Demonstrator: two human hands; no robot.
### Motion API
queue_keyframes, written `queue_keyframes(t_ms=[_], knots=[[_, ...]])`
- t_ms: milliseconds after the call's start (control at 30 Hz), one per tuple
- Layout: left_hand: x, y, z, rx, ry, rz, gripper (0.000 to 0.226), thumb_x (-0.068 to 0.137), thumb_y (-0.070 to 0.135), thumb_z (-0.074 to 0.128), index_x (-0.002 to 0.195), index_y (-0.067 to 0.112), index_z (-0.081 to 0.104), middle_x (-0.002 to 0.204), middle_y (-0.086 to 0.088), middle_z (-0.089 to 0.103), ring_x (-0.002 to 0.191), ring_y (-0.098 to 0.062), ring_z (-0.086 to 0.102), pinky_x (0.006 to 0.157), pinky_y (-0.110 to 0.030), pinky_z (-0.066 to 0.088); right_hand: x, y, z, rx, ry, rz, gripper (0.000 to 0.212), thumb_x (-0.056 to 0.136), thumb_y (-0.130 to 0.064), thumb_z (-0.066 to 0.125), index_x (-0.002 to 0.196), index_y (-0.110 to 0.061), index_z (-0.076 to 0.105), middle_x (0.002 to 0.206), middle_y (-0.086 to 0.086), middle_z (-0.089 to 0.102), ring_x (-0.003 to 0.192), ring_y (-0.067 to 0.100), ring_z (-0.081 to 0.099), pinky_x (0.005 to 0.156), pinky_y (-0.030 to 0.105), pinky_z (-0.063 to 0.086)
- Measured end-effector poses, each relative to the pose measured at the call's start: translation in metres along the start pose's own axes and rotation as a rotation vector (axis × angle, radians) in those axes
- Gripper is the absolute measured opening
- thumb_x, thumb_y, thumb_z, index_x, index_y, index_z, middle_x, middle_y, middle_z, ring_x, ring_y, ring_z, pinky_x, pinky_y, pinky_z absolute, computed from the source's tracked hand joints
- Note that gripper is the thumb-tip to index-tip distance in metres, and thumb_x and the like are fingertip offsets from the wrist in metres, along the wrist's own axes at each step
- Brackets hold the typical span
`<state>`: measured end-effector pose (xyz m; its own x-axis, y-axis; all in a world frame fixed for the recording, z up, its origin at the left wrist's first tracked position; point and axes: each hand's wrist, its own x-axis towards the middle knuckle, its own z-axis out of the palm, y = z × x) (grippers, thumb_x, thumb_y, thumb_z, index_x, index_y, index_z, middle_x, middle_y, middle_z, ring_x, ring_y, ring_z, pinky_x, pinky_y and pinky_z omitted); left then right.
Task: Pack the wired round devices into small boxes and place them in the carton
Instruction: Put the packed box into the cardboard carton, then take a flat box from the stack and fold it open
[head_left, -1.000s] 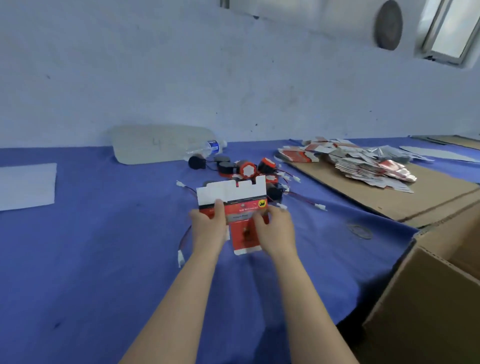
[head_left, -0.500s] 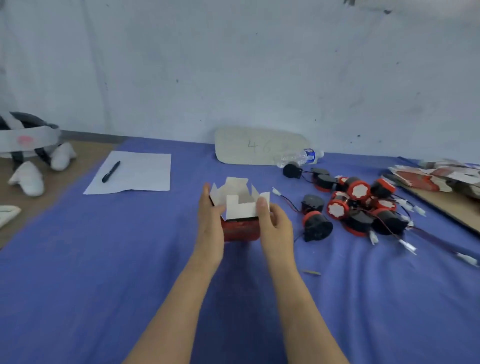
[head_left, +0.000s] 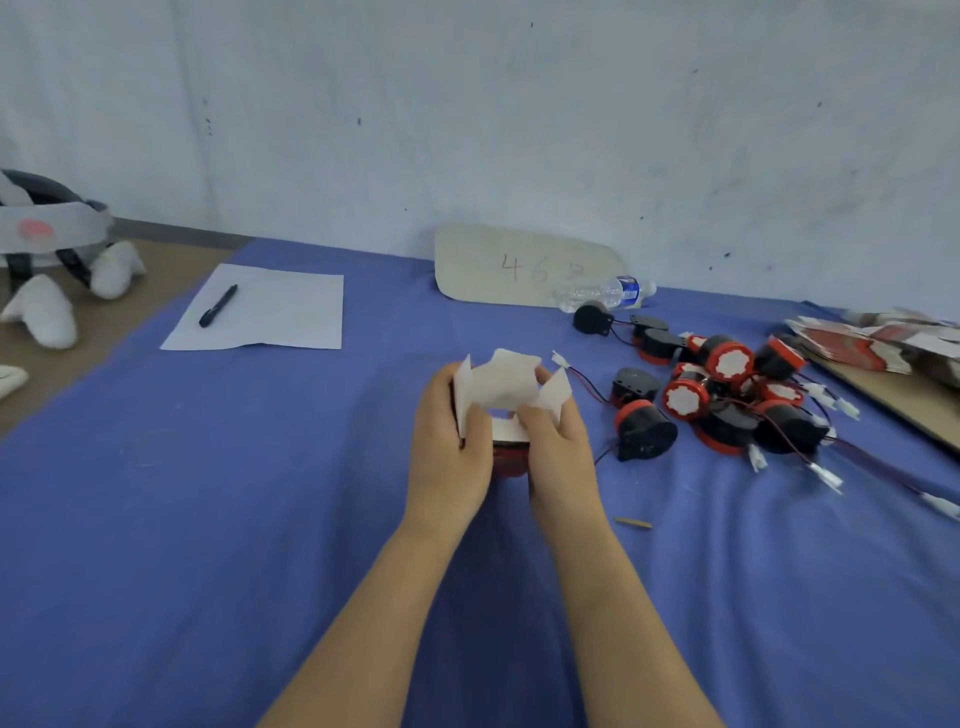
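A small red box with white flaps standing open sits between my hands at the middle of the blue table. My left hand grips its left side and my right hand grips its right side, thumb on the near flap. What lies inside the box is hidden. A pile of several round black-and-red wired devices lies to the right of my hands, their red wires and white plugs spread over the cloth. One device sits closest to my right hand.
A stack of flat red-and-white box blanks lies on cardboard at the far right. A plastic water bottle and a numbered card rest by the wall. Paper with a black pen lies at the back left.
The flat box blank has been opened into a box held upright between both hands. My view swung left, so the carton at the right left the frame. My right thumb moved onto the near flap.
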<state>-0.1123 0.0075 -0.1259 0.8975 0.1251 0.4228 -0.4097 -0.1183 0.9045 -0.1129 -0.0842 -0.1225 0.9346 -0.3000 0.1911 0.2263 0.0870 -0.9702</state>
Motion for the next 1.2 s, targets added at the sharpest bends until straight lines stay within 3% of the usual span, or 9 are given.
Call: queue_keyframes(t_ms=[133, 333, 433, 567, 700, 833, 933, 1000, 1200], knots=[[0.0, 0.001, 0.002, -0.052, 0.012, -0.062, 0.051, 0.088, -0.008, 0.031, 0.119, 0.028, 0.048, 0.115, 0.015, 0.055, 0.105, -0.002, 0.051, 0.089, -0.01, 0.041, -0.004, 0.0, 0.003, -0.097, 0.047, -0.113, 0.061, 0.088, 0.008, 0.033, 0.114, -0.046, 0.04, 0.114, -0.007, 0.057, 0.079, -0.005, 0.055, 0.072, 0.017, 0.047], [0.011, 0.0, -0.011, -0.227, 0.095, -0.269, 0.048, 0.09, 0.001, 0.032, 0.102, 0.043, 0.053, 0.1, 0.021, 0.06, 0.086, 0.006, 0.056, 0.069, -0.015, 0.043, -0.011, -0.002, 0.005, -0.08, -0.096, -0.205, 0.013, 0.097, -0.033, 0.045, 0.101, -0.025, 0.054, 0.097, -0.011, 0.062, 0.085, 0.0, 0.056, 0.076, 0.015, 0.045], [0.006, 0.002, -0.008, -0.206, -0.038, -0.247, 0.031, 0.095, 0.023, 0.039, 0.117, 0.04, 0.053, 0.114, 0.017, 0.06, 0.1, 0.005, 0.057, 0.078, -0.017, 0.045, -0.004, -0.002, 0.0, -0.131, 0.029, -0.161, 0.014, 0.098, -0.021, 0.049, 0.086, -0.019, 0.055, 0.077, -0.012, 0.059, 0.07, 0.001, 0.052, 0.067, 0.017, 0.043], [0.002, 0.005, -0.001, -0.192, -0.181, -0.154, 0.06, 0.086, 0.063, 0.03, 0.135, 0.032, 0.045, 0.14, 0.014, 0.045, 0.128, -0.001, 0.039, 0.106, -0.022, 0.031, -0.003, 0.0, -0.005, -0.221, 0.085, -0.089, 0.022, 0.092, -0.007, 0.048, 0.101, -0.025, 0.041, 0.092, -0.004, 0.058, 0.068, 0.008, 0.049, 0.054, 0.009, 0.038], [0.001, 0.0, -0.001, -0.075, -0.163, -0.102, 0.031, 0.103, 0.026, 0.035, 0.133, 0.031, 0.042, 0.14, 0.008, 0.046, 0.124, -0.005, 0.043, 0.104, -0.023, 0.036, -0.006, -0.006, -0.008, -0.207, -0.051, -0.117, 0.05, 0.092, 0.002, 0.039, 0.13, -0.031, 0.043, 0.099, -0.003, 0.062, 0.075, 0.006, 0.055, 0.069, 0.019, 0.047], [0.002, -0.008, -0.005, -0.03, -0.148, -0.082, 0.041, 0.097, 0.003, 0.034, 0.126, 0.031, 0.043, 0.127, 0.008, 0.051, 0.106, -0.003, 0.052, 0.083, -0.006, 0.042, -0.01, -0.012, -0.01, -0.103, -0.244, -0.072, 0.024, 0.09, -0.022, 0.048, 0.103, -0.025, 0.067, 0.095, -0.01, 0.067, 0.086, 0.008, 0.057, 0.074, 0.024, 0.046], [0.003, -0.008, -0.005, -0.069, -0.133, -0.099, 0.041, 0.096, 0.0, 0.033, 0.119, 0.032, 0.046, 0.119, 0.011, 0.054, 0.097, 0.008, 0.052, 0.073, -0.002, 0.04, -0.009, -0.014, -0.016, -0.102, -0.266, -0.02, 0.025, 0.089, -0.044, 0.054, 0.094, -0.026, 0.07, 0.091, -0.002, 0.066, 0.082, 0.011, 0.057, 0.072, 0.029, 0.044], [0.002, -0.006, -0.005, -0.172, -0.108, -0.136, 0.038, 0.097, 0.003, 0.033, 0.118, 0.029, 0.051, 0.115, 0.014, 0.057, 0.087, 0.015, 0.054, 0.067, -0.002, 0.041, -0.009, -0.014, -0.018, -0.175, -0.271, -0.038, 0.011, 0.093, -0.031, 0.057, 0.097, -0.029, 0.067, 0.091, -0.006, 0.065, 0.078, 0.006, 0.058, 0.069, 0.024, 0.046], [0.003, -0.003, -0.004, -0.344, -0.022, -0.204, 0.036, 0.101, 0.026, 0.029, 0.112, 0.032, 0.063, 0.108, 0.021, 0.064, 0.094, 0.009, 0.058, 0.073, -0.005, 0.045, -0.008, -0.016, -0.018, -0.307, -0.302, -0.094, 0.036, 0.088, -0.004, 0.059, 0.111, -0.033, 0.058, 0.108, -0.006, 0.063, 0.089, 0.007, 0.06, 0.073, 0.014, 0.05]])
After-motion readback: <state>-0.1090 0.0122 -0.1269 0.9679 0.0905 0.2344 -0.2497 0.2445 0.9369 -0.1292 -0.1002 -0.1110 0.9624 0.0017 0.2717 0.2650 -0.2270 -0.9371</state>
